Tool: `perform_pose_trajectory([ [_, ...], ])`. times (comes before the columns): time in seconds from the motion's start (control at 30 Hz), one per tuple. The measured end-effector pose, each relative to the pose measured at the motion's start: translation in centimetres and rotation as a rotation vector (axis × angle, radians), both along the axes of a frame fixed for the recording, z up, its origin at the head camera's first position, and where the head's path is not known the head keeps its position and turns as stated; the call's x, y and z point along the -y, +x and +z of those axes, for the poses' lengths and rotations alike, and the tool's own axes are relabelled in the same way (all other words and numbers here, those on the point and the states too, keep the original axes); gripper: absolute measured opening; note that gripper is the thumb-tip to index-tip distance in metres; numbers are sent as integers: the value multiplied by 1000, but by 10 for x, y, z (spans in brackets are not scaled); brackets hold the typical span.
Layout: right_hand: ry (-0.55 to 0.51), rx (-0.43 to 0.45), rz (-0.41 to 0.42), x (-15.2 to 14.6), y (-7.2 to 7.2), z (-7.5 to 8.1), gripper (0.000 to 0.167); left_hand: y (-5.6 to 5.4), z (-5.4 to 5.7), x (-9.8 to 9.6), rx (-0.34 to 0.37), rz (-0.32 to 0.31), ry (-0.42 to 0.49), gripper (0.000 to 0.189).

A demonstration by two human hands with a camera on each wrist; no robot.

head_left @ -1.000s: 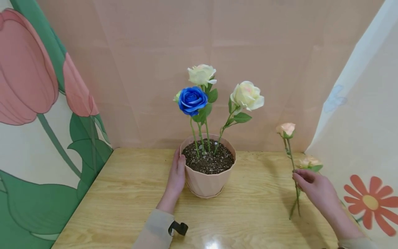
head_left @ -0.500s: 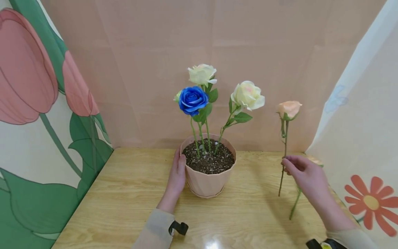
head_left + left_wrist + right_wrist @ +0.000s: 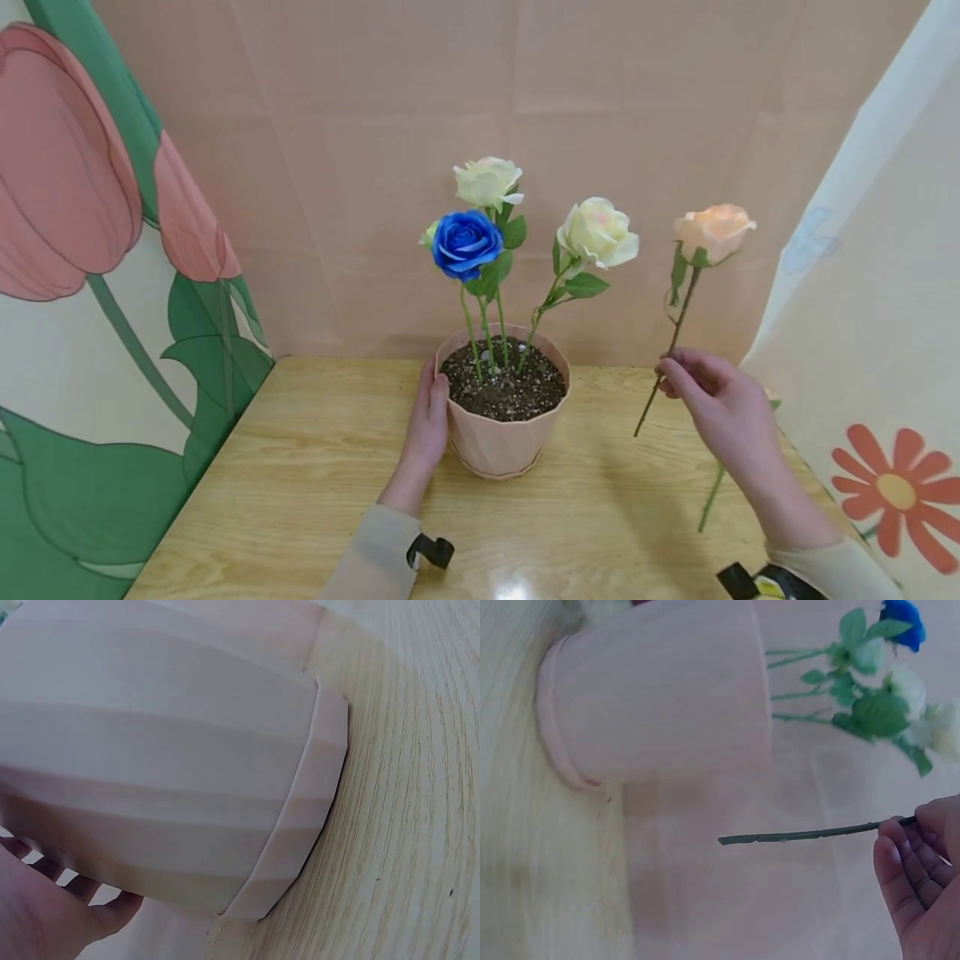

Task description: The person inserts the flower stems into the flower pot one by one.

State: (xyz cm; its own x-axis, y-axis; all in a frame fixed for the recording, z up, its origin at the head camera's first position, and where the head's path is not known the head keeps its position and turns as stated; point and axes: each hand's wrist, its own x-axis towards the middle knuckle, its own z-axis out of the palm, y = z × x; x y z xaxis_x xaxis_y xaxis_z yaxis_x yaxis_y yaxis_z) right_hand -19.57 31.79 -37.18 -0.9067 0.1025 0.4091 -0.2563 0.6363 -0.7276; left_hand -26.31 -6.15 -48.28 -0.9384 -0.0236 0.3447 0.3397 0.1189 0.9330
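Note:
A peach rose (image 3: 715, 232) stands slightly tilted in the air to the right of the pot. My right hand (image 3: 723, 408) pinches its stem between thumb and fingers, and the stem's bare lower end (image 3: 795, 836) points toward the table in the right wrist view. My left hand (image 3: 426, 417) rests against the left side of the pink flowerpot (image 3: 502, 442), its fingers (image 3: 82, 889) lying along the wall. Planted in the pot's dark soil (image 3: 510, 392) are a blue rose (image 3: 467, 244) and white roses (image 3: 597, 232), upright or leaning.
Another flower lies on the wooden table (image 3: 337, 450) at the right, mostly behind my right hand; its green stem (image 3: 712, 500) shows. A pink cloth backdrop (image 3: 375, 167) hangs behind the table, and printed floral panels flank it.
My right hand has lifted the peach rose off the right side of the table and brought it up and left toward the pot. The left hand and pot have stayed in place.

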Motion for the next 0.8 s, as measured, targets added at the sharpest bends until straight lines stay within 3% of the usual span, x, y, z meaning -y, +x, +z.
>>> perform_pose_trajectory([
  [0.5,-189,-227,147,62,-3,39,17,0,1,0,4,-7,4,57],
  [0.8,-226,-277,216,99,-16,47,16,-1,2,0,8,-20,-6,58],
])
